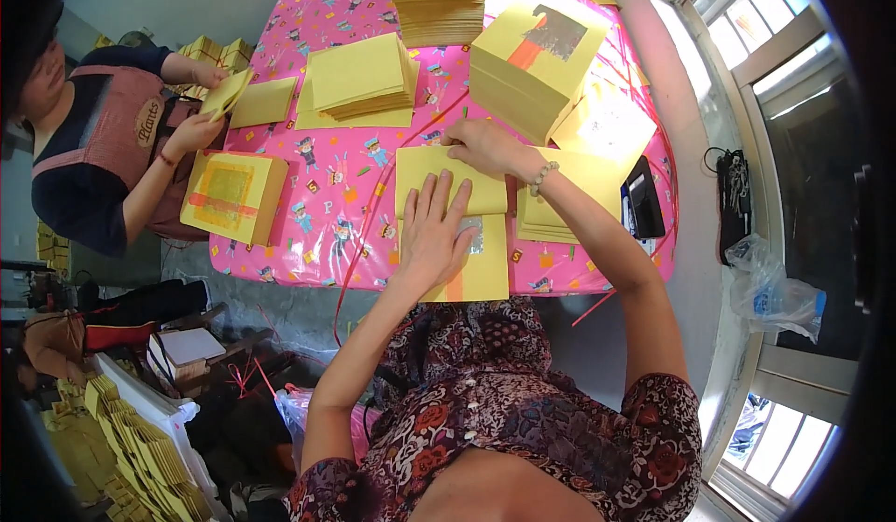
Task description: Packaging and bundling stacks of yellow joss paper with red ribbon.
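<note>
In front of me at the table's near edge lies a folded sheet of yellow joss paper [484,281], with a silver patch and an orange stripe on its lower part. Its upper part is folded over, plain side up. My left hand [434,233] presses flat on it, fingers stretched and slightly apart. At the sheet's far edge is my right hand [487,149], a bead bracelet on its wrist, fingers bent and closed on the edge; the fingertips are partly hidden. Beneath my right forearm rests a small pile of folded sheets [546,222].
A tall stack of joss paper [523,83] leans beyond my right hand. Other stacks [359,79] stand farther back on the pink table [317,242]. A phone [643,200] lies at the right. At the left, a co-worker [103,139] holds yellow paper. Red string [359,233] crosses the table.
</note>
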A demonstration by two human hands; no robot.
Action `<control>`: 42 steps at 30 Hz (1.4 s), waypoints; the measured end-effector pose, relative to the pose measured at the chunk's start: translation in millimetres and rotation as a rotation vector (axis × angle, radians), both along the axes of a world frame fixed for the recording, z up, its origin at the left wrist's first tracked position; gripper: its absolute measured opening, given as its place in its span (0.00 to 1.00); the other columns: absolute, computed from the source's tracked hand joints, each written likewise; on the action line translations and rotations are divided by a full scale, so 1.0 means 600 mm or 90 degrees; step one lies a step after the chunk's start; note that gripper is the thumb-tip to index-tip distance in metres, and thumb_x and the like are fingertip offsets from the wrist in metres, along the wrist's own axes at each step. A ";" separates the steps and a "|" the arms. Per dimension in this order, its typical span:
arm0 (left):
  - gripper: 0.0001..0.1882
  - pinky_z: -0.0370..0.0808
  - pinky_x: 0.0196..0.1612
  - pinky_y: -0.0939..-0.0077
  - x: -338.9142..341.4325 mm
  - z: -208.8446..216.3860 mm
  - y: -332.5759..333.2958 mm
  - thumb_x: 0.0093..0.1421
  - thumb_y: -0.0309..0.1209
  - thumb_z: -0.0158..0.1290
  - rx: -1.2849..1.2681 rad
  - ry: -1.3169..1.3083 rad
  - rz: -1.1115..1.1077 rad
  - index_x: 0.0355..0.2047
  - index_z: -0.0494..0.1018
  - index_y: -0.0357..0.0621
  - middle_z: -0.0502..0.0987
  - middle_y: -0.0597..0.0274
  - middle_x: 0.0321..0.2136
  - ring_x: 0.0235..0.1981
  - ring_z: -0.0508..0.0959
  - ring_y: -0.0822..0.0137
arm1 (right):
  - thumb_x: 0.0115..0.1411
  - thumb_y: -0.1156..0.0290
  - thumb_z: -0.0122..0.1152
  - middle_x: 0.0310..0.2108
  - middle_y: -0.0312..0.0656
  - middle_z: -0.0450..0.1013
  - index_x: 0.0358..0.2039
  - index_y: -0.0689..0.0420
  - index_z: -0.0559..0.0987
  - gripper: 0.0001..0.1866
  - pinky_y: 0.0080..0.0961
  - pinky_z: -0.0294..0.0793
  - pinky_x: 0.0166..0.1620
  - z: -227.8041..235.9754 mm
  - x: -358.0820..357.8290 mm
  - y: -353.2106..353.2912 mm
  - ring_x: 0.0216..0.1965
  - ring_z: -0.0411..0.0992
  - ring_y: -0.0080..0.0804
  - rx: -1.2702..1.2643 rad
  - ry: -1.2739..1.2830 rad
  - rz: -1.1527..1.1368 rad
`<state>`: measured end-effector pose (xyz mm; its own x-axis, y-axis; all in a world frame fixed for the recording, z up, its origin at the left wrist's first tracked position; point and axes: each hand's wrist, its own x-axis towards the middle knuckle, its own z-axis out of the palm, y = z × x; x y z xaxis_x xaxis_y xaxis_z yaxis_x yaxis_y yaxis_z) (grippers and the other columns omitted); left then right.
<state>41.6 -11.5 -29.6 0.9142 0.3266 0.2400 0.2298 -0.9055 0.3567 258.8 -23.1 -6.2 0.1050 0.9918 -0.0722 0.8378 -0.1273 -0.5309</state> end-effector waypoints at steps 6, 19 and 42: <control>0.35 0.49 0.66 0.43 0.000 0.002 -0.001 0.62 0.44 0.50 -0.016 0.004 -0.008 0.67 0.55 0.47 0.53 0.44 0.66 0.66 0.53 0.42 | 0.59 0.68 0.59 0.42 0.49 0.75 0.44 0.61 0.77 0.14 0.37 0.71 0.51 0.001 0.003 0.002 0.47 0.73 0.45 -0.004 0.025 -0.012; 0.35 0.47 0.66 0.43 -0.002 -0.004 -0.006 0.62 0.44 0.50 -0.047 0.020 -0.015 0.67 0.55 0.46 0.52 0.42 0.67 0.68 0.50 0.40 | 0.56 0.66 0.62 0.38 0.45 0.78 0.41 0.55 0.81 0.13 0.39 0.73 0.47 -0.012 0.002 0.006 0.43 0.76 0.43 -0.014 0.008 -0.025; 0.39 0.40 0.69 0.47 -0.004 -0.006 -0.011 0.63 0.52 0.47 -0.052 0.073 -0.017 0.67 0.54 0.43 0.46 0.43 0.69 0.70 0.42 0.42 | 0.49 0.71 0.65 0.25 0.46 0.77 0.32 0.57 0.79 0.08 0.41 0.76 0.34 0.025 -0.081 -0.138 0.32 0.78 0.46 -0.044 -0.097 0.030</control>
<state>39.0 -18.1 -33.1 0.9429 0.3155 0.1072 0.2490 -0.8810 0.4023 210.3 -105.8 9.0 0.0737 0.9890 -0.1279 0.9137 -0.1184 -0.3888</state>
